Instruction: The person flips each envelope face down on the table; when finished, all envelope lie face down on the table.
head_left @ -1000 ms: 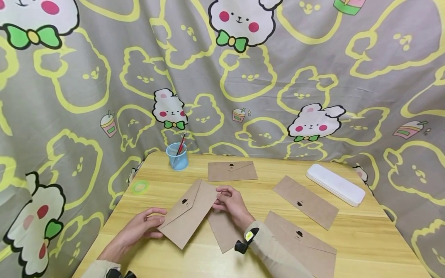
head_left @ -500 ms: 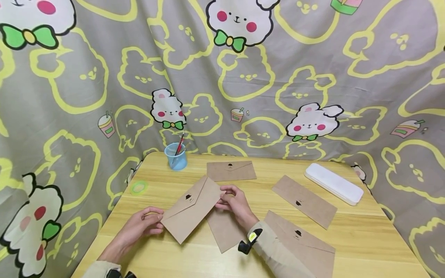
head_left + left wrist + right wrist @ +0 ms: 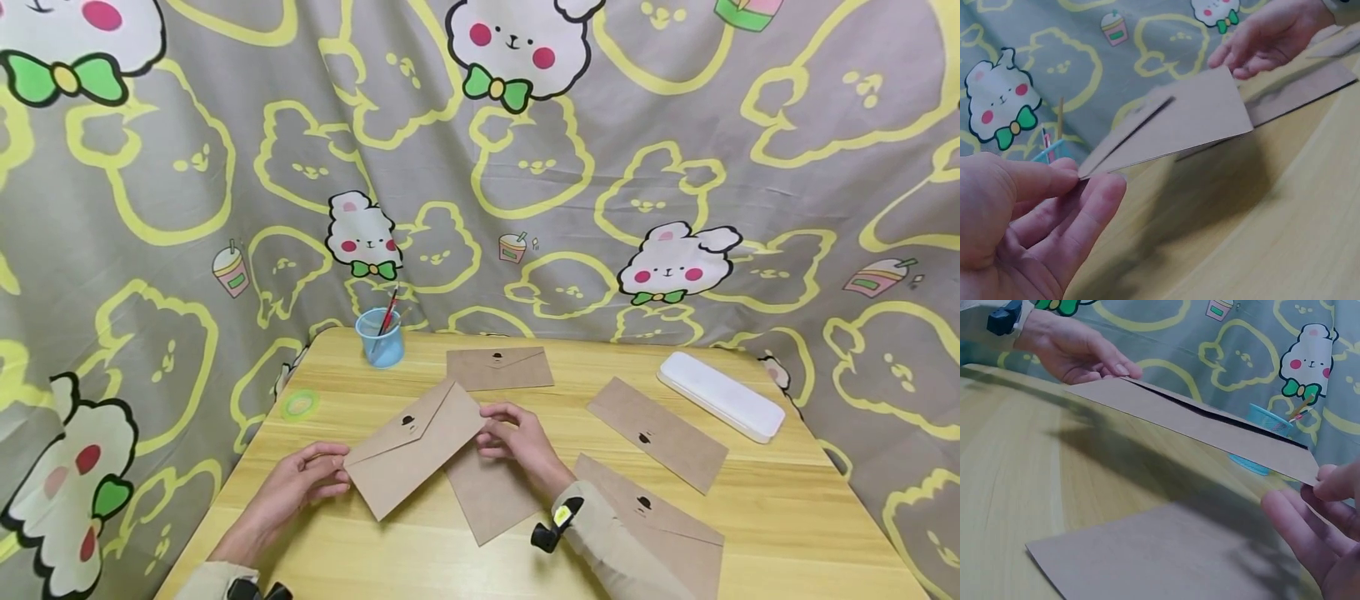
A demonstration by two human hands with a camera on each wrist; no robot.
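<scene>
A brown paper envelope (image 3: 420, 450) with a pointed flap and a small black hat print is held tilted above the table, flap side up. My left hand (image 3: 296, 487) pinches its left corner between thumb and fingers, as the left wrist view shows at the fingertips (image 3: 1066, 178). At the opposite end my right hand (image 3: 521, 446) pinches the other corner, its thumb (image 3: 1335, 482) on the edge in the right wrist view. A dark gap runs along the flap's edge there. Partly hidden under the right hand and forearm, a second envelope (image 3: 487, 504) lies on the table.
More brown envelopes lie around: one at the back (image 3: 498, 371), one at the right (image 3: 660, 433), and one (image 3: 693, 554) partly under the right sleeve. A blue cup (image 3: 381, 340) with pens stands back left, near a round green sticker (image 3: 300, 405). A white case (image 3: 722, 397) lies back right.
The held envelope has turned clockwise, its left end rising away from me and its right end shifting right. The right hand has moved slightly right, the left hand slightly left. Both keep their pinch.
</scene>
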